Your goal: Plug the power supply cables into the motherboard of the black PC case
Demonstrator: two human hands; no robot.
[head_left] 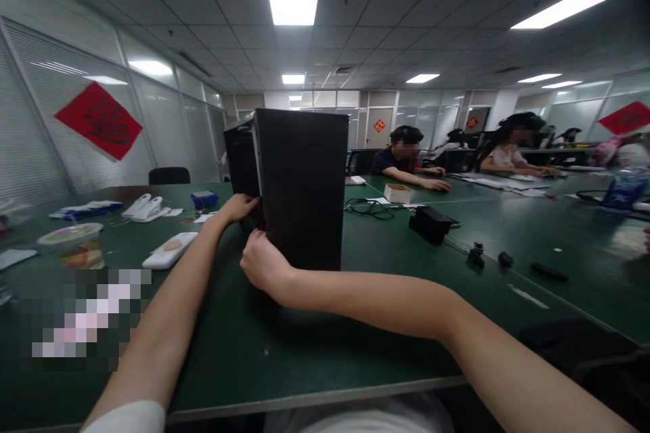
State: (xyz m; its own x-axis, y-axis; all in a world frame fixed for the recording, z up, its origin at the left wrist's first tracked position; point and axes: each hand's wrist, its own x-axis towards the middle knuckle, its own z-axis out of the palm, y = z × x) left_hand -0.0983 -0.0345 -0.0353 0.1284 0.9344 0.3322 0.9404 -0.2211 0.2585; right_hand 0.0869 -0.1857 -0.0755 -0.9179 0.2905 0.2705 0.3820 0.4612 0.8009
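A black computer tower case (pixel 299 183) stands upright on the dark green table (pixel 284 345) right in front of me. My left hand (pixel 237 207) reaches to the case's left edge, its fingers curled round the side opening. Lower on that same left edge, my right hand (pixel 261 262) is closed, its fingers tucked against the panel; what they pinch is hidden.
On the left lie white devices (pixel 170 249), a blue box (pixel 204 199), a bowl (pixel 70 234) and packets. To the right are a black power brick (pixel 430 223) with cables, a small cardboard box (pixel 397 193) and small black parts (pixel 476 255). Other people sit at the far side.
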